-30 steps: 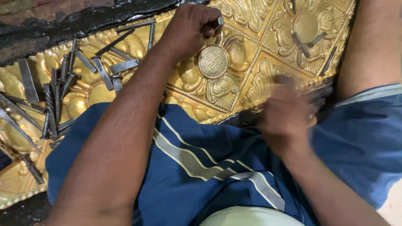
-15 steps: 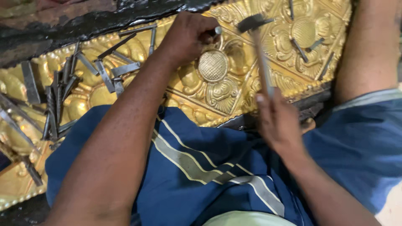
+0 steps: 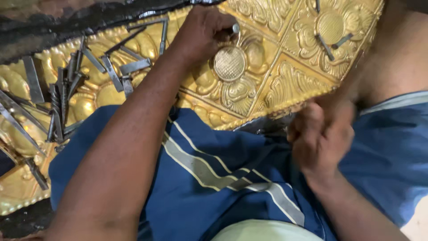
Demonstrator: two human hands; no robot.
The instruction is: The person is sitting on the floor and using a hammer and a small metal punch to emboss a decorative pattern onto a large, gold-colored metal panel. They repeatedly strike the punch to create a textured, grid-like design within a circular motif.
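Note:
My left hand (image 3: pixel 200 31) is closed on a short steel punch (image 3: pixel 235 29), its tip set on the embossed gold metal sheet (image 3: pixel 285 76) just above a round cross-hatched medallion (image 3: pixel 229 63). My right hand (image 3: pixel 321 134) is a blurred fist low over my lap, at the sheet's near edge. It grips a hammer, whose handle and head are hidden in this view.
Several loose steel punches (image 3: pixel 67 89) lie in a heap on the sheet's left part, and two more (image 3: pixel 332 44) rest on a flower motif at top right. Blue striped cloth (image 3: pixel 214 178) covers my lap. A black bed (image 3: pixel 67 22) borders the sheet's far edge. My bare knee (image 3: pixel 397 58) stands at right.
The right hand swung the hammer up over the sheet half a second ago and has now dropped back toward my lap. The left hand and punch stayed in place.

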